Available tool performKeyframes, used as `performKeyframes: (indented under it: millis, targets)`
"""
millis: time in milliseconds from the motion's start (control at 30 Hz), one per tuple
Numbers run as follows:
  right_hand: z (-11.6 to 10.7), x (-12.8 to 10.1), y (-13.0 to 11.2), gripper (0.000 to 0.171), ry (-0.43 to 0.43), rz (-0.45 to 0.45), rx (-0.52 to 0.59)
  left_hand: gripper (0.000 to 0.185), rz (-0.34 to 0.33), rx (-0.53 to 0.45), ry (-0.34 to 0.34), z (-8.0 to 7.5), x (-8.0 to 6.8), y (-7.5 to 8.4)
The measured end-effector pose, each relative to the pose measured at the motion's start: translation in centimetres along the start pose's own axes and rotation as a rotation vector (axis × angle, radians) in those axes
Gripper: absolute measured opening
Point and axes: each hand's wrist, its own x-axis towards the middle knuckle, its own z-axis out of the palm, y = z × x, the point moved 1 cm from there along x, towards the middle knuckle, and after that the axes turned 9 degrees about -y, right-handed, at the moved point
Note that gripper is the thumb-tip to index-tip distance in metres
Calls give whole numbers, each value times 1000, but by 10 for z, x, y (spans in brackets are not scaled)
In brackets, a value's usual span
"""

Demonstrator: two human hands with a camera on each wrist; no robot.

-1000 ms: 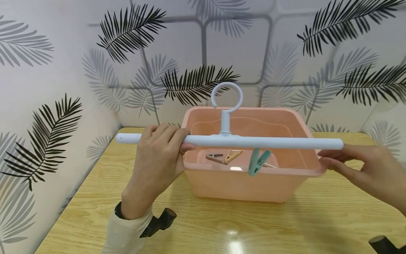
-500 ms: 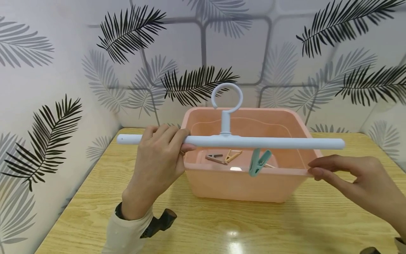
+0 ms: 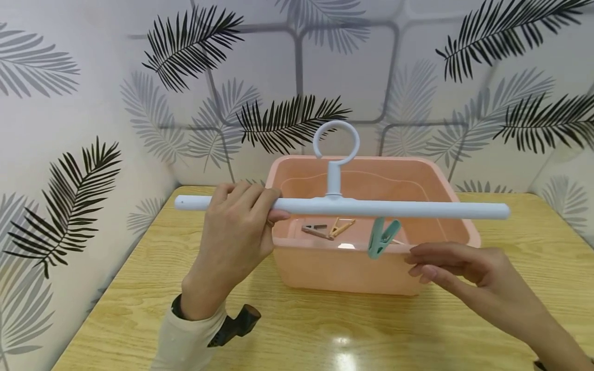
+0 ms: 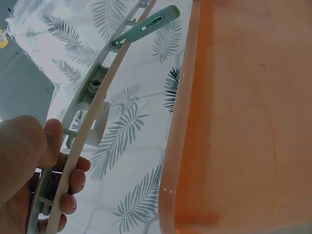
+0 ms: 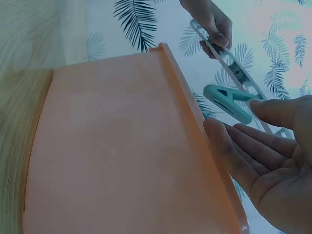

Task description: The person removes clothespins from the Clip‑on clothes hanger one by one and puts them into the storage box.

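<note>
My left hand [image 3: 237, 237] grips the left half of a pale blue clothes hanger [image 3: 394, 208], its fingers curled over the bar. The ring hook [image 3: 356, 141] points up. A teal clothespin [image 3: 383, 238] hangs from the bar right of the middle; the left wrist view shows the clothespin [image 4: 151, 25] clipped on a thin beige strip [image 4: 92, 114] along the hanger's underside. My right hand [image 3: 468, 275] is below the bar, to the right of the clothespin. In the right wrist view its thumb and fingers are spread apart, holding nothing, close to the clothespin [image 5: 228, 103].
A pink plastic basin [image 3: 343, 270] stands on the wood-grain table [image 3: 297, 330] behind the hanger. Inside it lie a brown clothespin [image 3: 316, 232], a yellow clothespin [image 3: 342, 228] and something partly hidden. Leaf-patterned wall covering [image 3: 343, 72] is at the back and left.
My right hand has moved left and slightly down from the hanger's right end toward the teal clothespin, and its fingers have parted. The hanger has shifted slightly right in my left hand's grip.
</note>
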Motion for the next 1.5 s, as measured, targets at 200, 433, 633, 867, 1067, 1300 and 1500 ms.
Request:
performKeyframes:
  millis: [200, 433, 633, 867, 1067, 1300, 1500]
  targets:
    - [10, 11, 4, 41, 11, -119, 251, 26, 3, -1, 0, 1, 1, 1]
    - [20, 21, 0, 38, -26, 58, 369, 24, 1, 15, -10, 1, 1, 1]
    - [31, 30, -4, 36, -15, 128, 481, 23, -8, 18, -11, -1, 1, 1]
    - [45, 40, -4, 40, -13, 80, 669, 25, -1, 19, -17, 0, 1, 2]
    - [51, 42, -4, 38, -4, 107, 691, 26, -6, 36, -30, 0, 0, 2]
    - [54, 41, -2, 34, 12, 18, 711, 23, -13, 41, -43, 0, 1, 2]
    - [53, 40, -3, 30, 42, 70, 738, 20, -26, 38, -64, -1, 0, 2]
